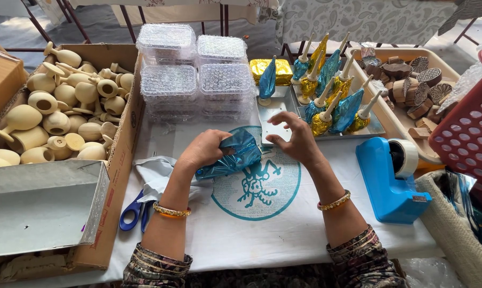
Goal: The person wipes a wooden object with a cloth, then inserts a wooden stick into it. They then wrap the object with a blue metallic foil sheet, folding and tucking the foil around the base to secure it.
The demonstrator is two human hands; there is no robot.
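Two bare hands are working over a white-covered worktop (262, 224) seen from above. The left hand (203, 150) is closing its fingers (222, 143) around a crumpled piece of shiny blue foil wrap (238, 154), which is bulging out just past the fingertips, towards the other hand. The right hand (297, 140) is hovering beside the foil with its fingers (275, 118) spread and curled, gripping nothing, over the near edge of a steel tray (275, 114). Just beyond those fingers, wooden goblets wrapped in blue and gold foil (331, 93) are standing upright and crowded together on the tray. Out past the right wrist a blue tape dispenser (390, 178) is sitting; behind the left wrist, blue-handled scissors (134, 212) are lying partly under cloth. A cardboard box of bare wooden goblets (65, 106) is sitting well outside the left hand. Likely risks: thin foil is probably tearing or creasing easily under a tight squeeze, and an open hand moving this near the tray could be knocking the top-heavy wrapped pieces over like skittles.
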